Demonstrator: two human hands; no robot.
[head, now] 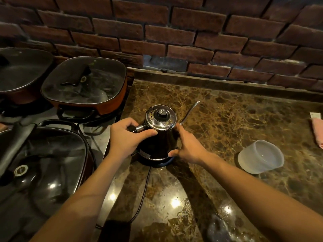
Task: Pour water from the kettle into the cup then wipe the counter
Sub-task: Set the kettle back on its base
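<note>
A black gooseneck kettle point(160, 142) with a shiny metal lid stands on its round base on the brown marble counter point(227, 123). Its thin spout points to the far right. My left hand point(125, 137) is wrapped around the kettle's handle on the left side. My right hand point(188, 147) presses against the kettle's right side, fingers spread along the body. A translucent white plastic cup point(260, 157) sits on the counter to the right of the kettle, apart from both hands. A pink cloth point(317, 131) lies at the right edge.
Three electric pans with glass lids point(83, 84) crowd the left side. The kettle's black cord point(141, 194) runs toward me across the counter. A brick wall point(174, 32) stands behind. Bare counter lies between kettle and cup.
</note>
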